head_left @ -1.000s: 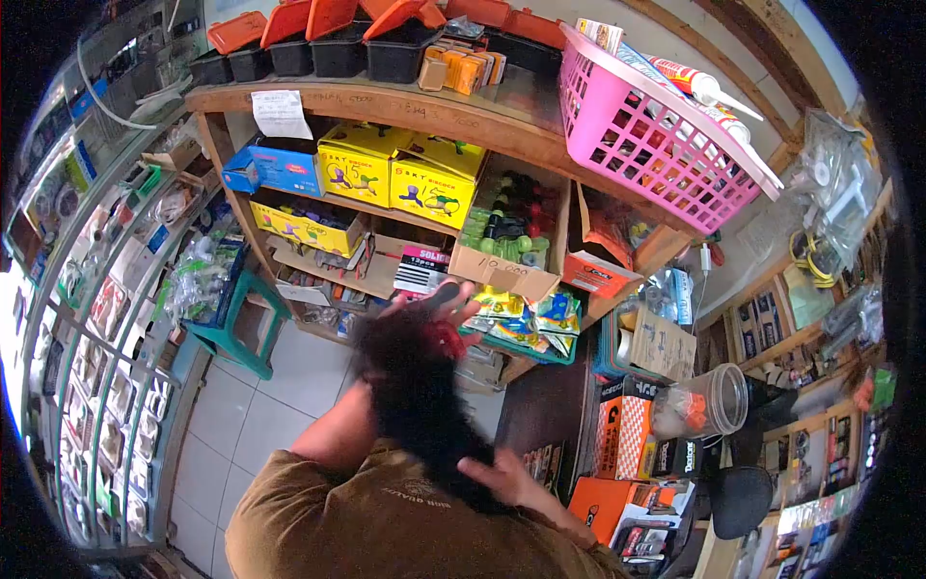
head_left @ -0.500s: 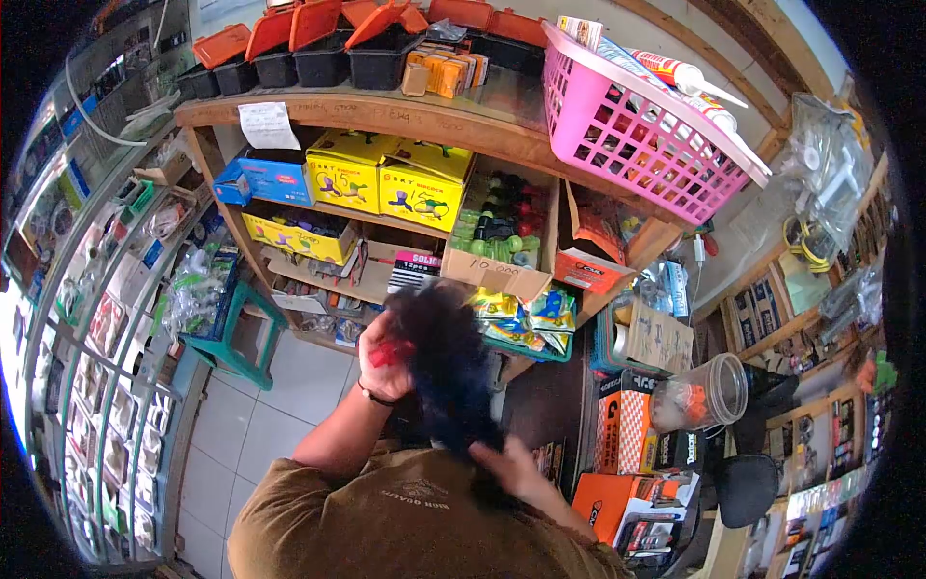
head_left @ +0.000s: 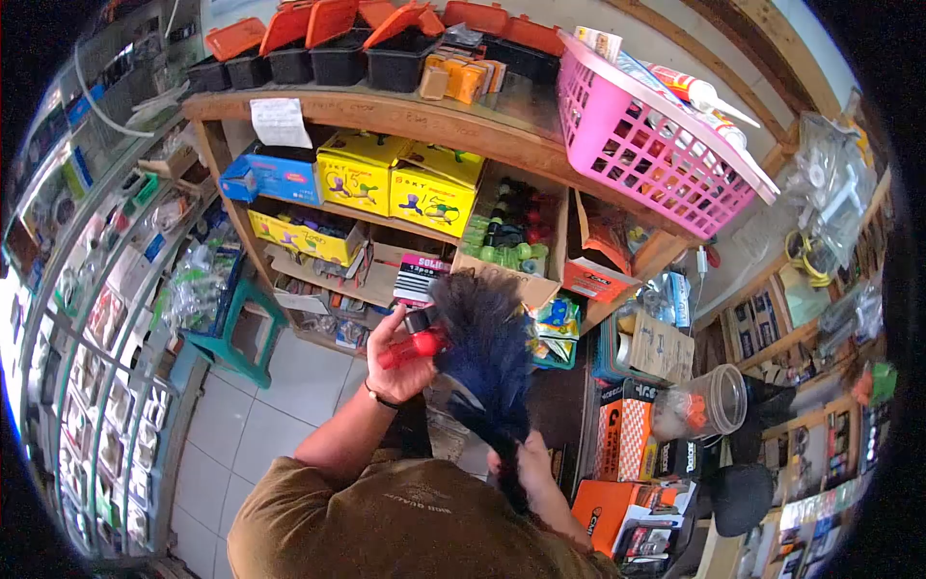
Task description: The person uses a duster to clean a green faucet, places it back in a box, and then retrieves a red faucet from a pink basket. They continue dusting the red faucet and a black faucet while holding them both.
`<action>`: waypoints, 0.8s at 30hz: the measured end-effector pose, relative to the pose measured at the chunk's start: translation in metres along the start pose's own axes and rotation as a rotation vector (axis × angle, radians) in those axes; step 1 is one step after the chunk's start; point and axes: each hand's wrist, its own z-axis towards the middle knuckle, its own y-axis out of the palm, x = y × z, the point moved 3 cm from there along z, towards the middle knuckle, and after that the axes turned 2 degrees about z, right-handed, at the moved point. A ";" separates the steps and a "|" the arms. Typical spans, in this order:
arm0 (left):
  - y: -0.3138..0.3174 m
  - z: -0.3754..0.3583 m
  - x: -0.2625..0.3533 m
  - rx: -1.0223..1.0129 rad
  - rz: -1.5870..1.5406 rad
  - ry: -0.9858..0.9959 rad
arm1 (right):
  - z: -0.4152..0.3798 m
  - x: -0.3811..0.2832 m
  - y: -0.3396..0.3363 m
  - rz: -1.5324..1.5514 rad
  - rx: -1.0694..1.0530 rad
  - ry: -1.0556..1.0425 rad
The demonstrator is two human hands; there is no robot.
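Note:
My left hand [head_left: 397, 369] is wrapped round a red item [head_left: 413, 348] with a black item [head_left: 421, 320] beside it, near the middle of the view. Dark feathers of a duster [head_left: 487, 352] touch or nearly touch the red item. The duster's lower end is in my right hand [head_left: 531, 468], whose fingers are closed round it. Behind the duster, an open cardboard box [head_left: 506, 277] holds green, black and red items on the shelf. A pink and black striped box [head_left: 422, 280] stands to its left.
Yellow boxes [head_left: 357, 183] and a blue box [head_left: 280, 179] fill the shelf. Above it are black bins [head_left: 394, 68] with orange lids and a pink basket [head_left: 656, 145]. A green stool [head_left: 253, 338] stands left, a clear jar [head_left: 714, 398] right.
The duster has shifted right and looks less blurred. The red item in my left hand now shows more fully, with the black one beside it. The camera view has shifted slightly.

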 end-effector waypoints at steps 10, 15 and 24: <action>0.022 -0.005 -0.015 -0.054 0.106 0.057 | -0.013 -0.006 0.016 -0.284 0.097 -0.490; 0.028 -0.003 -0.012 -0.121 0.126 0.074 | -0.014 0.002 0.002 -0.195 -0.092 -0.227; 0.024 -0.009 -0.002 0.000 0.083 0.063 | -0.012 -0.009 0.001 0.005 -0.055 -0.154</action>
